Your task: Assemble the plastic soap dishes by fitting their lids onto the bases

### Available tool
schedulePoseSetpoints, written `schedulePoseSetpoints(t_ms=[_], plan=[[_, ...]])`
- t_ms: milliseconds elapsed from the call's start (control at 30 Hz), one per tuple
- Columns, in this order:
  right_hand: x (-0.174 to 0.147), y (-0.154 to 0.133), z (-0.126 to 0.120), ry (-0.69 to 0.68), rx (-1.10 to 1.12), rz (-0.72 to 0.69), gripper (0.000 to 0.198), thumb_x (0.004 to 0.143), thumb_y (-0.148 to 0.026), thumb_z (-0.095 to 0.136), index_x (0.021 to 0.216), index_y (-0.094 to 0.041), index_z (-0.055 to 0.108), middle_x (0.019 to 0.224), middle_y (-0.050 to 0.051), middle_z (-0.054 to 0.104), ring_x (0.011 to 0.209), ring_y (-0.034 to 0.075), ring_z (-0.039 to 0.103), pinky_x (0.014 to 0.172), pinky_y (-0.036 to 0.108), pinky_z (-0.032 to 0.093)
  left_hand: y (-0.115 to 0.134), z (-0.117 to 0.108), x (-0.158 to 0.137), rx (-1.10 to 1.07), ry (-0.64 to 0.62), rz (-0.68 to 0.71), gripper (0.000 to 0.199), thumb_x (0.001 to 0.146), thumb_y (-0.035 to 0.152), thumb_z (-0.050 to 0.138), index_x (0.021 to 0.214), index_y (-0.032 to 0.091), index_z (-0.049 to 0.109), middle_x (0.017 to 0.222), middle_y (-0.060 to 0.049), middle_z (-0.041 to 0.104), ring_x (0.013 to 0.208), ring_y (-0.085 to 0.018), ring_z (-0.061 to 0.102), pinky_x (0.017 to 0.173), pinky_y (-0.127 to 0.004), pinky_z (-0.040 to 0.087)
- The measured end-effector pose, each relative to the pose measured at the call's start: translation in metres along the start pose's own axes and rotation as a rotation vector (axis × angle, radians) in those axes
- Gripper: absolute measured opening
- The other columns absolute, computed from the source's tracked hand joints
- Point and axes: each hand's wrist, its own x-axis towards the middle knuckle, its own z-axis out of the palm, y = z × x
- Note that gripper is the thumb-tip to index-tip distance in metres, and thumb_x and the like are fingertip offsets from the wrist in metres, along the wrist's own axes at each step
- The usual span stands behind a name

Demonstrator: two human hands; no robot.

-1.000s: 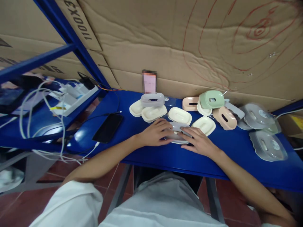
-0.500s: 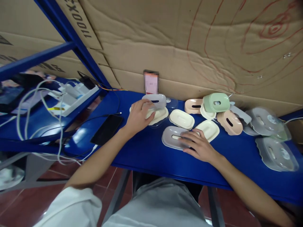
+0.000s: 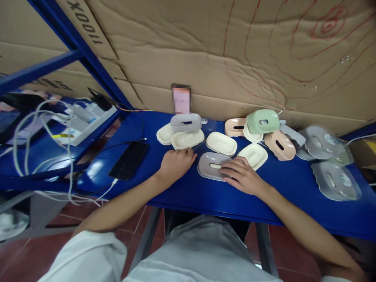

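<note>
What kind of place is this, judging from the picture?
Probably a small workshop or packing station: a blue metal table backed by cardboard sheets, many identical plastic soap dishes laid out, and a power strip with chargers.

A blue worktop (image 3: pixel 188 192) runs along a wall of creased brown cardboard (image 3: pixel 188 51) marked with red scrawled lines. A blue metal frame (image 3: pixel 70 39) rises at the left corner. Below lies a reddish tiled floor (image 3: pixel 17 254). Lighting is dim and even.

grey lid (image 3: pixel 212 166) partly under right hand (image 3: pixel 241 177)
</note>
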Motion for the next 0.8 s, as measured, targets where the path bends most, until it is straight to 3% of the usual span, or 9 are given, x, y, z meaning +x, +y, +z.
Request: schedulePoseSetpoints(t_ms=[200, 333, 467, 567, 633, 700, 800], plan=[[0.0, -0.002, -0.001, 0.003, 0.005, -0.007, 0.029, 0.106, -0.037, 0.069, 0.129, -0.019, 0.073, 0.128, 0.012, 0.079, 0.119, 0.027, 0.072, 0.106, 0.047, 0.049, -0.005, 0.006, 0.004, -0.038, 0.026, 0.237, 0.024, 0.106, 0.021, 0.059, 0.089, 0.015, 0.075, 0.07, -0.009, 0.071, 0.069, -0.025, 0.073, 0.059, -0.031, 0.042], [-0.001, -0.005, -0.004, -0.002, 0.006, -0.018, 0.041, 0.1, -0.049, 0.076, 0.125, -0.017, 0.073, 0.122, 0.013, 0.079, 0.114, 0.029, 0.073, 0.105, 0.047, 0.048, -0.009, 0.009, -0.01, -0.061, 0.135, 0.331, 0.018, 0.104, 0.021, 0.064, 0.089, 0.017, 0.073, 0.078, -0.007, 0.071, 0.077, -0.024, 0.072, 0.067, -0.034, 0.046], [-0.002, -0.009, -0.007, -0.032, -0.001, -0.029, 0.033, 0.103, -0.045, 0.073, 0.121, -0.017, 0.073, 0.118, 0.012, 0.08, 0.111, 0.028, 0.073, 0.103, 0.046, 0.046, -0.007, 0.013, -0.047, -0.096, 0.222, 0.188, 0.013, 0.103, 0.027, 0.068, 0.096, 0.018, 0.073, 0.113, -0.014, 0.074, 0.106, -0.03, 0.071, 0.085, -0.04, 0.052], [-0.004, -0.011, -0.005, -0.037, 0.003, -0.044, 0.031, 0.103, -0.043, 0.073, 0.121, -0.018, 0.073, 0.12, 0.012, 0.079, 0.111, 0.028, 0.072, 0.105, 0.047, 0.046, -0.004, 0.016, -0.074, -0.183, 0.234, 0.039, 0.019, 0.106, 0.035, 0.066, 0.099, 0.019, 0.073, 0.108, -0.012, 0.074, 0.105, -0.03, 0.07, 0.089, -0.042, 0.053], [-0.005, -0.012, -0.002, -0.041, 0.004, -0.056, 0.032, 0.103, -0.043, 0.072, 0.122, -0.018, 0.073, 0.121, 0.012, 0.078, 0.112, 0.027, 0.072, 0.105, 0.047, 0.047, -0.005, 0.018, -0.085, -0.197, 0.224, -0.1, 0.031, 0.103, 0.047, 0.07, 0.114, 0.019, 0.073, 0.113, -0.015, 0.073, 0.107, -0.033, 0.07, 0.091, -0.046, 0.055], [-0.006, -0.014, 0.001, -0.057, 0.008, -0.056, 0.034, 0.104, -0.043, 0.071, 0.127, -0.019, 0.072, 0.124, 0.013, 0.077, 0.114, 0.028, 0.072, 0.105, 0.047, 0.049, -0.007, 0.021, -0.092, -0.221, 0.202, -0.207, 0.049, 0.099, 0.055, 0.072, 0.134, 0.02, 0.069, 0.13, -0.02, 0.069, 0.119, -0.039, 0.068, 0.095, -0.053, 0.057], [-0.007, -0.015, 0.005, -0.068, 0.029, -0.004, 0.049, 0.104, -0.043, 0.07, 0.147, -0.021, 0.063, 0.143, 0.017, 0.069, 0.128, 0.031, 0.068, 0.109, 0.051, 0.053, -0.014, 0.022, -0.1, -0.388, 0.22, -0.271, 0.051, 0.102, 0.053, 0.069, 0.145, 0.027, 0.063, 0.151, -0.018, 0.061, 0.137, -0.04, 0.063, 0.109, -0.059, 0.056]])
